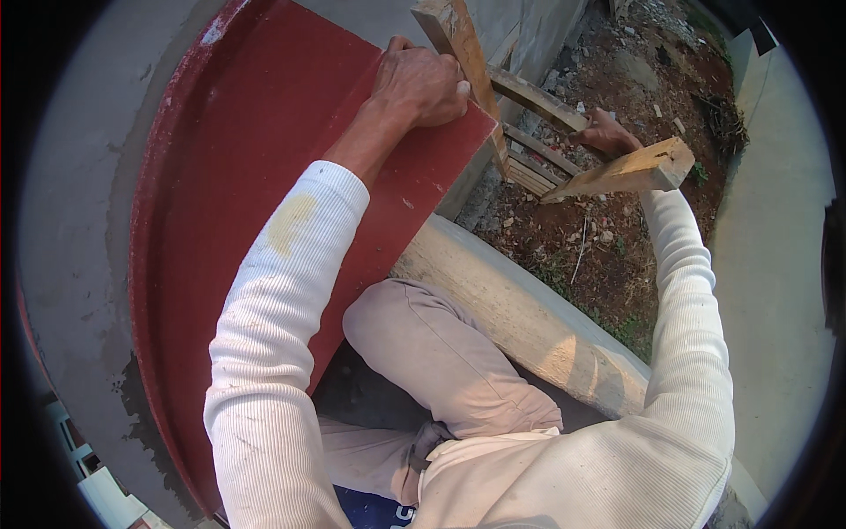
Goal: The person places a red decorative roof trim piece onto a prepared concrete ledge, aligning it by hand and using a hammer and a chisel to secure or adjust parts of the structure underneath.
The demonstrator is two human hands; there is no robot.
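My left hand (419, 84) is closed over the far edge of a red-painted ledge (256, 150), its fingertips hidden behind that edge. Right beside its knuckles rises the left rail of a wooden ladder (454, 40). My right hand (608, 135) is wrapped round the ladder's upper rung, close to the right rail (630, 167), which partly covers it. Lower rungs (538, 154) show between the two rails, going down toward the ground. Both my arms, in white ribbed sleeves, are stretched forward.
My bent leg (441, 353) rests between the red ledge and a pale concrete beam (520, 309). Far below lies earthy ground (599, 238) with rubble and some weeds. A grey wall (538, 40) stands behind the ladder; a pale wall (775, 264) runs along the right.
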